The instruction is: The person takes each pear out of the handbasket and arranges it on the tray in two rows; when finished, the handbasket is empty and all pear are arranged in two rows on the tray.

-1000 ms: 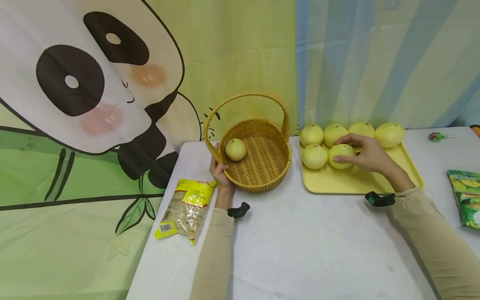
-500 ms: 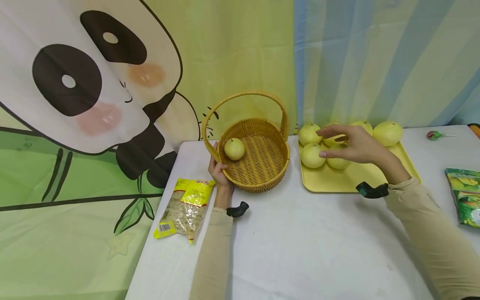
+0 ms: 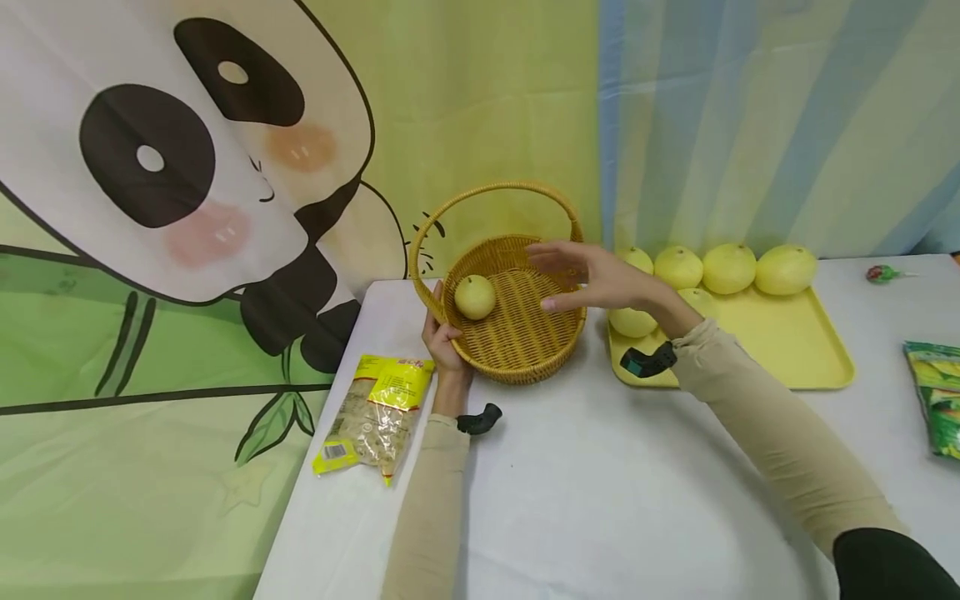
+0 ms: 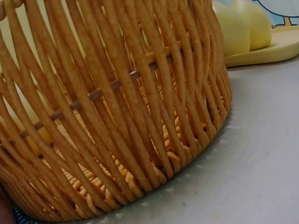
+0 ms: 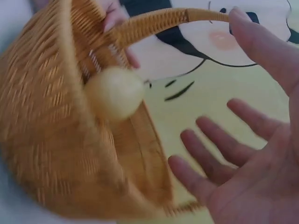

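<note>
My left hand [image 3: 442, 343] holds the left side of a round wicker basket [image 3: 517, 370], near the foot of its hoop handle. In the left wrist view the woven wall of the basket [image 4: 135, 112] fills most of the frame. Inside, towards the left, lies one round pale yellow fruit [image 3: 475, 297]. Over the basket's right side hovers my right hand [image 3: 592, 275], holding nothing. The right wrist view shows that hand [image 5: 252, 172] with fingers spread beside the basket [image 5: 42, 116] and the fruit [image 5: 117, 93].
A yellow tray [image 3: 795, 350] with several pale yellow fruits [image 3: 729, 268] stands to the right. A yellow plastic packet [image 3: 375, 417] lies left of my left forearm. At the far right are a lollipop [image 3: 885, 273] and a green packet [image 3: 937, 396]. A printed curtain [image 3: 480, 100] hangs behind.
My right hand was at a front fruit on the tray, lifted away without it, and moved left over the basket. My left hand and the basket stay in place.
</note>
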{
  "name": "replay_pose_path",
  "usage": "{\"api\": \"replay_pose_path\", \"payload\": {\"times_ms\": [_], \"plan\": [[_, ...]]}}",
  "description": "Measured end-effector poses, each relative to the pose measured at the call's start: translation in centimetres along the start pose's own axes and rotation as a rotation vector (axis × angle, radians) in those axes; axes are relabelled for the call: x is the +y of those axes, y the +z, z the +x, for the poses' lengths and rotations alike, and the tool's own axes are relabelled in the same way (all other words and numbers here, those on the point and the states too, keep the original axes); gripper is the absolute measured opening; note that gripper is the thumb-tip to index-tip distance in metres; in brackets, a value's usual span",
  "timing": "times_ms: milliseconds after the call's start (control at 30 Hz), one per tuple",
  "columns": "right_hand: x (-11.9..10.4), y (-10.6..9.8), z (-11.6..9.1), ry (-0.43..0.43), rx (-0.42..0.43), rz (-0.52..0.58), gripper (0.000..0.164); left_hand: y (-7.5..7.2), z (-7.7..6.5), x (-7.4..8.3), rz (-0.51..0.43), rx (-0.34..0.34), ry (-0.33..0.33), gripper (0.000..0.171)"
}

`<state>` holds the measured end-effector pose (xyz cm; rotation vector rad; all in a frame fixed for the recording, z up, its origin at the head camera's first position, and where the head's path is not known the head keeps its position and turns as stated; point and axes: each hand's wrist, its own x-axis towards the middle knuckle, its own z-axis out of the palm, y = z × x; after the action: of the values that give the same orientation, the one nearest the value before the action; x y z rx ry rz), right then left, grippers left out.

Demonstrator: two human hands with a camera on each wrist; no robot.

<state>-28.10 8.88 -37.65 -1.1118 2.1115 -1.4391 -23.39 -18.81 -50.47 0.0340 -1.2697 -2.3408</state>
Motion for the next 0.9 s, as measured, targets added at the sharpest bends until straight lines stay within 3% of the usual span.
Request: {"api": "replay_pose_path", "payload": {"times_ms": [167,333,567,900], "plan": [[0.7,0.9,2.6,0.085,0.011,0.166,0.082,0.0,-0.1,-0.1,0.021,0.023,0.011,0.092],[1.4,1.9,4.8,0.161,0.038,0.252,0.083,0.0,0.0,-0.3,0.012,0.004,0.014,0.095],[2.4,3.0,7.2,0.213,-0.029,0.233,0.084,-0.1,-0.2,-0.4,0.023,0.006,-0.002,0.096],[2.5,4.8,9.9,0.246,-0.158,0.080,0.091,-0.2,0.2,-0.5,0.050,0.000,0.004,0.096]]}}
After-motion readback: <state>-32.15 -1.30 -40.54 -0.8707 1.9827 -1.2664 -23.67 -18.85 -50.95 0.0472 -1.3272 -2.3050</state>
